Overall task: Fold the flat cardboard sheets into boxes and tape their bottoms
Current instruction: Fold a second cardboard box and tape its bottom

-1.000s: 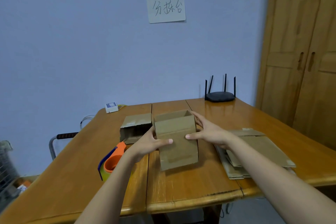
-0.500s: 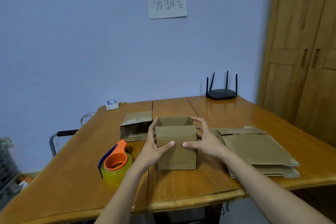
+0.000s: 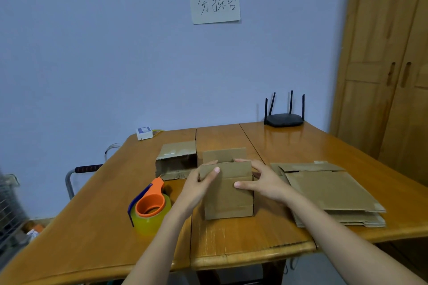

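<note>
A small brown cardboard box (image 3: 228, 194) stands upright on the wooden table (image 3: 243, 238) in front of me. My left hand (image 3: 198, 183) grips its left top corner, thumb on the near face. My right hand (image 3: 261, 179) holds the right top edge, thumb pressing the near flap. The far flap (image 3: 224, 154) stands up behind. A tape dispenser (image 3: 150, 207) with an orange core and yellowish tape roll sits to the left of the box. A stack of flat cardboard sheets (image 3: 328, 192) lies to the right.
Another folded box (image 3: 177, 162) lies on its side behind the dispenser. A black router (image 3: 284, 119) and a small white device (image 3: 144, 132) sit at the table's far edge. A wooden wardrobe (image 3: 393, 65) stands at the right; a metal handle (image 3: 85, 169) shows left of the table.
The box has been set upright on the table and turned. The near flap now lies folded inward under my thumbs, and the far flap stands up.
</note>
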{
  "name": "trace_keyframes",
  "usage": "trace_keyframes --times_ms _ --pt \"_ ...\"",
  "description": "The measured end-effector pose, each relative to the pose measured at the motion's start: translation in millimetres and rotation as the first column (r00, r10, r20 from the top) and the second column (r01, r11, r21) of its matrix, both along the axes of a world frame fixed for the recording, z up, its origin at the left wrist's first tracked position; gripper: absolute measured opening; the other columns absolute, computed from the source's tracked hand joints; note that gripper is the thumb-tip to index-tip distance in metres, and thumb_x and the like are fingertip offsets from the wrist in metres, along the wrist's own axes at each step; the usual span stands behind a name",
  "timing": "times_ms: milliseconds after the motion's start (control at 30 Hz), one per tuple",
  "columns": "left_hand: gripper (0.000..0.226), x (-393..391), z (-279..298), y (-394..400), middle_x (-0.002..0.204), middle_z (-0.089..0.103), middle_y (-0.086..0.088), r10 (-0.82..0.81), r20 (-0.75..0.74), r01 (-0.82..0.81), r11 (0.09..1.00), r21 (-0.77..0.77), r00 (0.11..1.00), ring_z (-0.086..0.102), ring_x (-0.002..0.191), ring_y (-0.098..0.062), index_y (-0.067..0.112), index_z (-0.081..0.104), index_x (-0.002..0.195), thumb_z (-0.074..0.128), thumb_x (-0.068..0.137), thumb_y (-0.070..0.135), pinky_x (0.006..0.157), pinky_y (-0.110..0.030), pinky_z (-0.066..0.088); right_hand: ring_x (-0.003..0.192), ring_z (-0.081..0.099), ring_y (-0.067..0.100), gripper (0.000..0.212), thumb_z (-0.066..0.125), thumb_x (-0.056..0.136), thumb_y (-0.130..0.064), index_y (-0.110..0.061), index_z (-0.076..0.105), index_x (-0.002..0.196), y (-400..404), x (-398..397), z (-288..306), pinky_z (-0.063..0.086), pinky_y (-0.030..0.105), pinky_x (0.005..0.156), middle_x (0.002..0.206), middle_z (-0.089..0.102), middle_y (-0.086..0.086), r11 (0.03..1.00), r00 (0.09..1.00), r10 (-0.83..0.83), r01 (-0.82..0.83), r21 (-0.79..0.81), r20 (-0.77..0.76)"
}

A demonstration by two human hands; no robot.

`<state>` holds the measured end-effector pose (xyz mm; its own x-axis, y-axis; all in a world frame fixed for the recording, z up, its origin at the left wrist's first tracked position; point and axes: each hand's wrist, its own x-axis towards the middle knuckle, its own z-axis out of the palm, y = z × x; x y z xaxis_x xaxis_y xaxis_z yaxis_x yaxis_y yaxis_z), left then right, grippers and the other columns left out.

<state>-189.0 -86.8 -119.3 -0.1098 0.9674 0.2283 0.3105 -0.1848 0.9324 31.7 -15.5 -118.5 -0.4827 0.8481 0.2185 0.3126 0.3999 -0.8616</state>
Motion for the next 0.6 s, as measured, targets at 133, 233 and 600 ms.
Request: trace_keyframes --times_ms 133,233,600 --pt "0.063 7 1 2 0.122 0.058 0.01 0.113 0.04 -0.112 0.993 -0.029 0.993 0.056 0.111 -0.007 0.034 0.054 0.122 0.06 0.074 0.074 0.081 -0.021 0.049 0.134 0.045 0.015 0.073 0.07 0.077 -0.067 -0.035 0.053 0.141 -4 -2 4 0.046 0.036 0.108 0.147 0.041 -0.015 0.998 0.999 -0.043 0.044 -0.045 0.02" --pt "0.049 12 3 0 0.117 0.06 0.012 0.13 0.11 -0.128 0.991 -0.027 0.985 0.056 0.108 -0.007 0.035 0.055 0.116 0.063 0.078 0.064 0.076 -0.02 0.046 0.129 0.046 0.014 0.073 0.04 0.086 -0.08 -0.035 0.056 0.141 -8 -6 8 0.047 0.039 0.101 0.141 0.048 -0.014 0.983 0.994 -0.102 0.098 -0.156 -0.023" --pt "0.062 17 7 2 0.112 0.043 0.032 0.187 0.104 -0.193 0.979 0.056 0.977 0.045 0.103 0.007 0.045 0.036 0.133 0.075 0.085 0.036 0.076 -0.013 0.039 0.12 0.052 0.005 0.044 0.063 0.099 -0.033 -0.048 0.047 0.137 -7 -14 9 0.045 0.029 0.098 0.127 0.057 -0.008 0.983 0.969 -0.178 0.169 -0.068 -0.168"
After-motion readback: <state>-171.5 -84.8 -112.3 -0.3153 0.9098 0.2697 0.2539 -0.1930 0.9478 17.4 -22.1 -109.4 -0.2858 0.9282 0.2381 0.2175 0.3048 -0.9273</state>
